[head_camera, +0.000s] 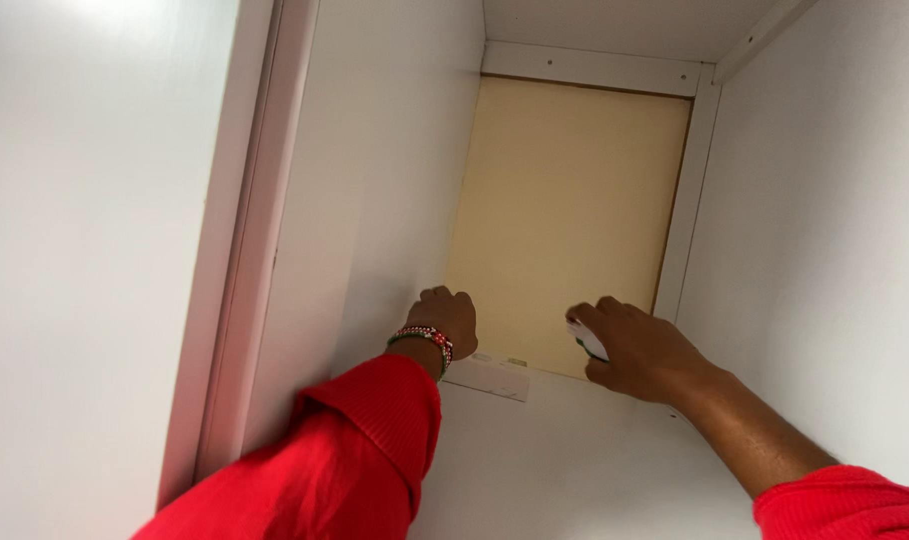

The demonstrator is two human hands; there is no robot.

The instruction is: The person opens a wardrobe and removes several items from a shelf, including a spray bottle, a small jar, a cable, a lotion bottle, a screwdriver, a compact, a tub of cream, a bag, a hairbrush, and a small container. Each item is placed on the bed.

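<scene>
While the left hand [446, 318] rests curled at the cupboard's [394, 180] back panel [564, 210], empty as far as shows, the right hand [634, 350], at three o'clock, grips a small white object [586, 340].

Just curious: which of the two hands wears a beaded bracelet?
The left hand, reaching into the white cabinet, has the bracelet; the right hand's wrist is bare.

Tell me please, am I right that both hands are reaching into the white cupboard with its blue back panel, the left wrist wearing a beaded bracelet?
Not quite: the head view shows the back panel is pale yellow, not blue. The rest holds: both hands reach into the white cupboard, and the left wrist wears a beaded bracelet.
</scene>
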